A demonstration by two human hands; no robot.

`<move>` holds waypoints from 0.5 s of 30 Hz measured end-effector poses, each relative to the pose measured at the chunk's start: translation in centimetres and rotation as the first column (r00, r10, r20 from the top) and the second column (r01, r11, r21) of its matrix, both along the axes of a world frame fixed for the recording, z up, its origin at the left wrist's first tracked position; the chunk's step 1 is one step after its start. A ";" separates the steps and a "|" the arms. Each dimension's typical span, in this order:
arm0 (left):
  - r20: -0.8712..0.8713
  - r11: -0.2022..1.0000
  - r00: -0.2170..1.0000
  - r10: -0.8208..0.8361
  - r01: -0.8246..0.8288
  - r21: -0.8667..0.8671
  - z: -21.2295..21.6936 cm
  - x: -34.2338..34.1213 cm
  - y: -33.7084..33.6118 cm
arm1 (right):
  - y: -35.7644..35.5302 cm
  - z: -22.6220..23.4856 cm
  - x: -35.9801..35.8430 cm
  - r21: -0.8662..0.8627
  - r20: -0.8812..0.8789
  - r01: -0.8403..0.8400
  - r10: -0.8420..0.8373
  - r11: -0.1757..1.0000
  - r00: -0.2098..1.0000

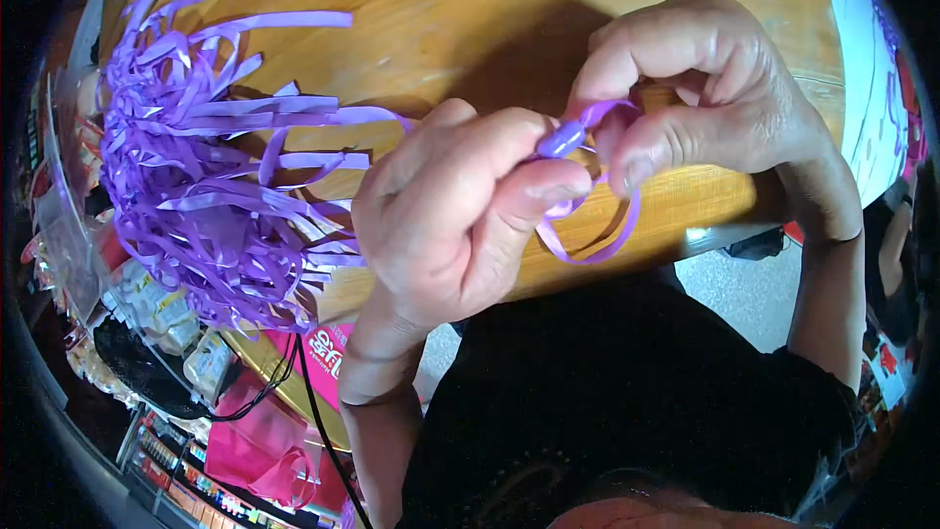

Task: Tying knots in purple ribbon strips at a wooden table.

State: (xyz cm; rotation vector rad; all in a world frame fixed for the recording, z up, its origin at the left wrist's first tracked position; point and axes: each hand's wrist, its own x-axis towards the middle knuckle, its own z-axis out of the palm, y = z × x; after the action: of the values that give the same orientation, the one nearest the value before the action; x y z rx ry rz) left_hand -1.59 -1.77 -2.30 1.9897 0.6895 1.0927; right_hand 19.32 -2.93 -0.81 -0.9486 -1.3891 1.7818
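Between thumb and forefinger, my left hand (pixel 455 201) pinches a small glossy purple oval piece (pixel 562 140); I cannot tell whether it is a bead or a clasp. A narrow purple ribbon (pixel 619 245) runs from this piece and hangs in a loop below my fingers. Just to the right, my right hand (pixel 700 88) is closed, its thumb and fingertips pinching the ribbon near the piece. Both hands are raised over the wooden table (pixel 470 0). A large bundle of purple ribbons (pixel 211 176) lies left of my left hand, and one strand reaches toward that hand.
Past the table's left edge are clear plastic bags (pixel 73 201), a black cable (pixel 311 402) and a pink bag (pixel 250 446). White material (pixel 862 69) borders the right side. Another person's arm (pixel 893 245) shows at the far right.
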 end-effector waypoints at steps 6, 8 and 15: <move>0.184 0.980 0.976 0.117 -0.083 -0.181 -0.5 -0.8 0.0 | 0.4 1.6 0.9 0.138 0.244 0.120 -0.151 0.983 0.958; 0.291 0.913 0.942 0.170 -0.040 -0.405 0.0 -1.4 0.0 | 0.6 1.4 2.3 0.150 0.123 0.171 -0.191 0.974 0.974; 0.738 0.706 0.618 0.271 0.393 -0.589 0.8 -4.4 1.7 | 0.0 1.7 6.7 -0.059 -0.352 0.443 -0.434 0.894 0.829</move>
State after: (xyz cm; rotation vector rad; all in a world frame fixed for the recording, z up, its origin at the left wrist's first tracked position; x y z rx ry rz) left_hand -6.01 -0.07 -1.47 0.6910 0.4169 1.2515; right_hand 26.02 -2.94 0.92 -0.8000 -0.8726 1.4848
